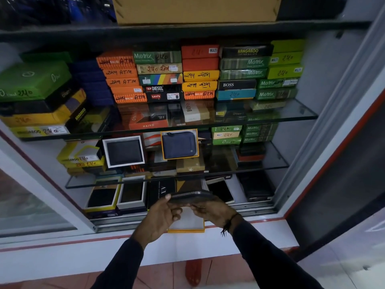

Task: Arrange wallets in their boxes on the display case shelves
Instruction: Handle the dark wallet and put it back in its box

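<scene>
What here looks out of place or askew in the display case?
Mostly tidy stacks. Odd ones out: an empty orange-rimmed box sits on the sill outside the shelves, while both hands, left hand and right hand, hold its likely wallet. Left-side boxes on the upper glass shelf lie skewed.

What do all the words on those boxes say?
"Motrix": green box
"KANGAROO": black box
"BOSS": dark box
"DIESEL": black box
"Levi's": box below it
"249 ATM": orange box
"MULTI": red box
"HAIKO": orange box under the glass
"A|X": black box
Small stickers and the yellow boxes' handwriting: too blurred to read.
</scene>
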Motion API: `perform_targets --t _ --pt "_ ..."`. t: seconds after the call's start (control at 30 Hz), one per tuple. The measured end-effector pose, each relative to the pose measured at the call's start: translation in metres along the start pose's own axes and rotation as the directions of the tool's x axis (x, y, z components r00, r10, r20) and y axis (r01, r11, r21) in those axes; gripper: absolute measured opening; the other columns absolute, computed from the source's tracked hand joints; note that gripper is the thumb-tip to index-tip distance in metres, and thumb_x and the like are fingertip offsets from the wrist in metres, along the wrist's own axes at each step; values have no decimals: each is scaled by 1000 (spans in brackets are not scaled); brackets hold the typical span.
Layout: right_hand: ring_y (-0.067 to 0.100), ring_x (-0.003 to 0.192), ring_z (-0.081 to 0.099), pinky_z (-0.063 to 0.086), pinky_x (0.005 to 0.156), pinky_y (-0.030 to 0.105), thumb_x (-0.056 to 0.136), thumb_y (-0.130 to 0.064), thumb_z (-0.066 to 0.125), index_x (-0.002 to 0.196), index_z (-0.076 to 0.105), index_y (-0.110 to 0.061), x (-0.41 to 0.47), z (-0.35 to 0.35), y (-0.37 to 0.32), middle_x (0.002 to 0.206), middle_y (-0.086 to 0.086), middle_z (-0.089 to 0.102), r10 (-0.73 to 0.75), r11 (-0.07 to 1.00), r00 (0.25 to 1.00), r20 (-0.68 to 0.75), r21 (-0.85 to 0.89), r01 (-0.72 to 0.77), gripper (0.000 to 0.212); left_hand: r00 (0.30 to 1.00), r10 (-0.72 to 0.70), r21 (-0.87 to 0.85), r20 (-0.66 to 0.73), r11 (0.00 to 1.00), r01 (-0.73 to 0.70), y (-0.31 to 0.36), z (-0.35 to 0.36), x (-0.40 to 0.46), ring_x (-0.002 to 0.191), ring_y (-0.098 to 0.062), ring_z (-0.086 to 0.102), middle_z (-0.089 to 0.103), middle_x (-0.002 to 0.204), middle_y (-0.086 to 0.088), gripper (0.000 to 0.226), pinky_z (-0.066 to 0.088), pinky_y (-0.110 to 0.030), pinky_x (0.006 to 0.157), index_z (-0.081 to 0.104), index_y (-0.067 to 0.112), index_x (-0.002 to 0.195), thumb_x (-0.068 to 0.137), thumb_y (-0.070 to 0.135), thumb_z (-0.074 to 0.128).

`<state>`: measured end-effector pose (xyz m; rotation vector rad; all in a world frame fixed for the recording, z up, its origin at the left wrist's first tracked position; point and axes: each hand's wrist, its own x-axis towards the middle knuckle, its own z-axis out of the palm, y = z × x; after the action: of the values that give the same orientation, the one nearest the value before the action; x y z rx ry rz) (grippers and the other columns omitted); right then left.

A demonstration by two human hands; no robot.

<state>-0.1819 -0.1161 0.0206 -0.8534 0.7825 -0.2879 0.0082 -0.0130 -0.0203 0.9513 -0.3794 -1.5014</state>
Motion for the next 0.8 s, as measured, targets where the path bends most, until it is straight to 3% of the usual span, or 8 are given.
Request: perform_targets --t 0.13,0.27,0.37,0.43,0.47,0.57,0.63,0.8 --pt "17 75 64 56 72 25 94 -2 60 121 62 12 -4 -8 -8 89 13 69 -58 989 994 -87 -138 46 31 992 90 45 -93 995 -86 -2 -21 -6 84 -26 73 76 99 -18 46 60 -35 74 75 9 109 77 41 80" --pt "17 73 65 59 74 27 85 -5 74 111 69 13 -11 -16 -20 88 16 69 -127 965 976 -176 -251 80 32 972 191 118 -137 977 -175 -10 -44 -17 101 -30 74 76 110 -20 43 63 -34 82 76 6 112 80 34 82" --pt "18 72 67 59 66 25 81 -5 78 104 74 10 -13 5 -23 91 24 73 -213 921 943 -257 -374 106 28 949 256 225 -183 951 -213 -18 -40 -17 101 -30 74 73 117 -24 36 63 -32 79 74 4 115 83 20 77" --pt "24 75 72 61 68 30 81 -8 78 98 76 6 -12 30 -14 95 24 76 -370 821 885 -283 -546 169 22 942 265 257 -206 944 -209 -22 -30 -13 101 -27 74 73 119 -23 38 63 -31 78 72 3 118 81 11 74" --pt "25 80 74 62 73 31 83 -11 76 95 78 2 -12 45 -5 95 20 78 -459 714 854 -243 -674 192 18 945 263 254 -196 944 -210 -24 -25 -10 103 -26 73 74 119 -22 38 63 -30 79 72 4 119 81 8 73" --pt "14 83 72 46 67 9 91 -16 62 88 78 -10 -15 83 20 90 6 79 -595 406 799 -85 -890 207 18 958 230 158 -172 966 -204 -30 -16 -9 108 -24 74 77 117 -14 35 63 -31 85 78 13 113 81 9 65" --pt "15 85 70 34 63 5 93 -17 57 90 76 -11 -12 93 30 93 5 77 -619 324 784 -40 -923 209 20 962 205 119 -182 975 -185 -35 -24 -9 114 -27 72 75 122 -14 38 63 -35 88 74 14 120 84 16 61" --pt "28 94 72 52 77 24 86 -17 64 94 79 -10 -12 83 7 98 11 78 -513 198 856 72 -960 199 19 965 156 113 -209 984 -134 -33 -50 -13 113 -28 71 74 123 -17 39 59 -36 96 73 8 122 84 15 68"
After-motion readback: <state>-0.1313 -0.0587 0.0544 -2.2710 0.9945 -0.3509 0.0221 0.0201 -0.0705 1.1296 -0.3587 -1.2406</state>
